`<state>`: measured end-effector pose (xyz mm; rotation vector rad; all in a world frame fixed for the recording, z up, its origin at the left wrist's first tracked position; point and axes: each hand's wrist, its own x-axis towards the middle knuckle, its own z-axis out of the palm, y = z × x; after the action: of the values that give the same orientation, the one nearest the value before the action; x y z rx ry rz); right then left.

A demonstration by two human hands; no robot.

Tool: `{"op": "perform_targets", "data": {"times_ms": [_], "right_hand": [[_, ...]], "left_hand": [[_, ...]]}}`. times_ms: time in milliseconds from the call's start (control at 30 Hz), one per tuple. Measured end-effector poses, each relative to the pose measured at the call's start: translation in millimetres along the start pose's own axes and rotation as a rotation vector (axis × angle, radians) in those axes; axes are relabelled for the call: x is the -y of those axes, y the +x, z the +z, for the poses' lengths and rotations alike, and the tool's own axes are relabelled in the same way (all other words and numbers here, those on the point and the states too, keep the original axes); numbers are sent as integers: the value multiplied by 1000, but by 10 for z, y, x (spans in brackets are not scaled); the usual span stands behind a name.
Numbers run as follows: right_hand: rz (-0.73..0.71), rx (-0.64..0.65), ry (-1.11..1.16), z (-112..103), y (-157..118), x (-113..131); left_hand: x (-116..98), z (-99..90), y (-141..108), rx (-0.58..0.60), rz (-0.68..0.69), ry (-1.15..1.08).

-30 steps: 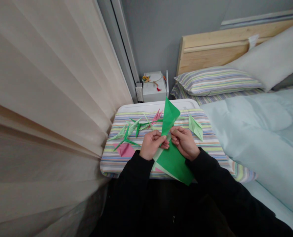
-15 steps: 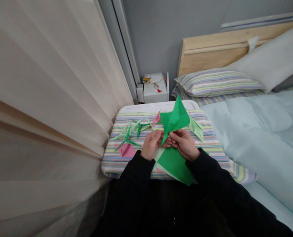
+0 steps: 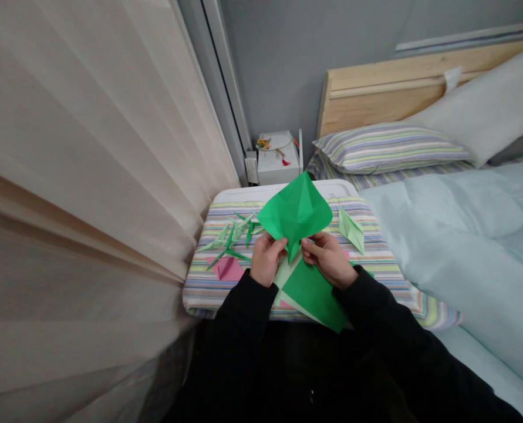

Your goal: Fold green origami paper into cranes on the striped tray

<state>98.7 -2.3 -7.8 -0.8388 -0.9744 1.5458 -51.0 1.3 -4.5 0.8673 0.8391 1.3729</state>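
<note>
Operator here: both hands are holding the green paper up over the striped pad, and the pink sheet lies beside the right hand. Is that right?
Not quite: the pink sheet lies beside the left hand, not the right hand, as the head view shows. Both hands do hold the green paper up over the striped pad.

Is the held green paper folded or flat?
Folded: the green paper shows creases and a point, between the left hand and right hand.

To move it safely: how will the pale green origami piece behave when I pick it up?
The pale green origami piece is probably very light, being thin folded paper. Its pointed folds look easily crushed by a firm pinch.
</note>
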Motion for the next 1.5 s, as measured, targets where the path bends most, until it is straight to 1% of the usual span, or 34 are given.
{"op": "perform_targets", "data": {"times_ms": [67,133,200,300,400,467,533,600,667,767,867,967,1033,1067,1100,1167,1233,1333,1500], "right_hand": [[-7,7,-14,-8,7,-17],[-22,12,-28,-19,11,-34],[-48,8,-37,-28,14,-47],[-98,-14,-33,-30,13,-58],[-187,-72,-61,-16,10,-69],[-236,-134,-113,-9,13,-78],[-248,-185,-169,-13,24,-81],[-218,-194,-207,-29,49,-66],[-173,-167,-239,-55,91,-23],[-107,-100,-305,-114,151,101],[-74,-51,-404,-189,115,261],[-122,-31,-557,-265,-72,361],[-248,20,-935,-316,-233,356],[-302,32,-1070,-341,-304,334],[-360,24,-1185,-364,-363,304],[-409,-12,-1361,-402,-431,237],[-366,-60,-1483,-413,-444,186],[-270,-111,-1630,-372,-419,162],[-226,-175,-1731,-238,-399,180]], "left_hand": [[44,-30,17,-30,34,26],[50,-38,20,-29,46,64],[19,-24,9,-30,65,132],[-61,17,-13,-69,134,270],[-118,39,-24,-40,166,386],[-119,31,-20,-11,171,412],[-88,7,-7,-21,185,385],[-41,-21,11,-43,193,319],[2,-39,27,-57,181,227],[33,-32,41,-81,113,81],[17,3,39,-127,44,-21],[-20,40,25,-155,6,-77],[-41,59,11,-150,-7,-97],[-49,65,4,-137,-17,-101],[-53,69,-4,-117,-31,-102],[-48,71,-16,-63,-66,-86],[-27,63,-21,-18,-86,-41],[23,38,-10,-4,-68,26],[93,-9,24,-14,-32,68]]}}
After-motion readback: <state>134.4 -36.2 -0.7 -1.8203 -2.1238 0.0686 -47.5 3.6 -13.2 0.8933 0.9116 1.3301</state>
